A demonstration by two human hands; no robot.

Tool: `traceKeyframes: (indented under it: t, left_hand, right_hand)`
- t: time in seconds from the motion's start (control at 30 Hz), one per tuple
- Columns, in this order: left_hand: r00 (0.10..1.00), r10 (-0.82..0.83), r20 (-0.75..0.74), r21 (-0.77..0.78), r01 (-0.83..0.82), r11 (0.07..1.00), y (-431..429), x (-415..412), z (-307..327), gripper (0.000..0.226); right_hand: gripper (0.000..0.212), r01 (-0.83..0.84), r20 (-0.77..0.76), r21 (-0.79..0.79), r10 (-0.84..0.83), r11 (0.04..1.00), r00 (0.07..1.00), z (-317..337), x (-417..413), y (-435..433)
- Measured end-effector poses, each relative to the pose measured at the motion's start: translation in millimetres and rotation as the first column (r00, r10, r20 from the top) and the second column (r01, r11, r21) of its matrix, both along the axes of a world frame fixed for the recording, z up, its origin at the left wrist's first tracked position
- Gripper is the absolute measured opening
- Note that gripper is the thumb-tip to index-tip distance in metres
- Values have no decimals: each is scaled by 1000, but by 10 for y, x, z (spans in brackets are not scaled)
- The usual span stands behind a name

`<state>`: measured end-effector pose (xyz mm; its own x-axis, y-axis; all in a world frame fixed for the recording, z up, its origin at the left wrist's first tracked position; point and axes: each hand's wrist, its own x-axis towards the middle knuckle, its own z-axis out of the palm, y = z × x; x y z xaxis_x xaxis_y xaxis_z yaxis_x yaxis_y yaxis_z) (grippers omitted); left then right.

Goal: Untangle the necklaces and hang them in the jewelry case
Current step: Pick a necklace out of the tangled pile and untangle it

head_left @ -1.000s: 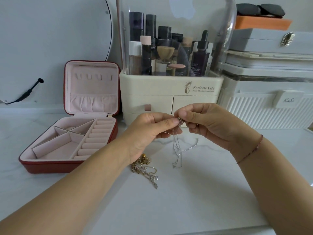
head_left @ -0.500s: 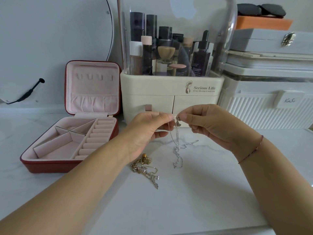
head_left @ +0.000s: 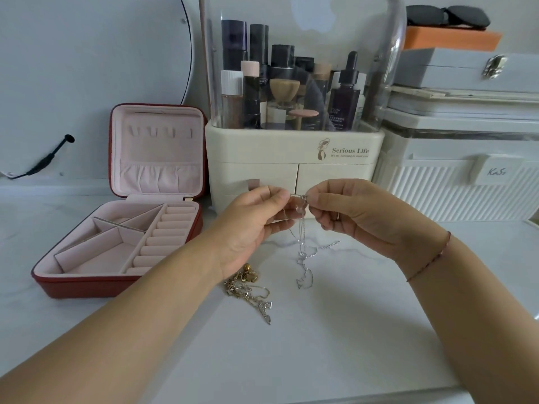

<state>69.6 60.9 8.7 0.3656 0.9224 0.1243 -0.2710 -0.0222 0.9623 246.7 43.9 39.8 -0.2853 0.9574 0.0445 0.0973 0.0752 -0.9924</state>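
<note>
a thin silver necklace hangs between both hands just in front of the cosmetics organizer. the left grip pinches it with thumb and forefinger, and the right grip pinches it the same way; the fingertips are almost touching, with a short piece of chain stretched between them. a small pale pendant hangs there too, too blurred to make out. from the pinch the chain drops in two or three fine strands to the counter, where its lower end lies in a loose, kinked heap with one tail trailing off to the right. a thin red bracelet circles the right wrist. just beside the left wrist, apart from the silver chain, a tangled pile of gold and silver chains with a few round gold charms rests on the counter. the jewelry case, red outside and pale pink inside, sits open at the left, well apart from the hands. its lid stands upright with a row of hooks above a gathered pocket, and the lid's right edge is just beside the organizer's wall. its base holds ring rolls on the right and angled compartments on the left. a ribbed white box closes off the right rear. a broad stretch of white counter runs from the pile to the near edge, between the two forearms.
</note>
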Motion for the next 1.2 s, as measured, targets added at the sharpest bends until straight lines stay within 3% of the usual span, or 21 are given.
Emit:
traceKeyframes:
  t: [0.27, 0.67, 0.9, 1.2]
  left_hand:
    - [1000, -9, -9, 1, 9, 1000, -22, 2, 8, 11]
    - [998, 16, -62, -61, -20, 998, -55, -2, 50, 15]
    - [984, 5, -180, 27, 0, 1000, -90, -13, 72, 5]
    - [934, 168, -316, 229, -97, 969, -71, -5, 31, 10]
  right_hand:
    - [19, 2, 81, 1, -2, 1000, 997, 25, -43, -29]
    - [18, 3, 40, -29, -2, 1000, 999, 28, -73, -28]
    - [20, 19, -41, -50, -21, 999, 999, 25, -62, -16]
    - [9, -1, -23, -26, 0, 1000, 1000, 16, -20, 0]
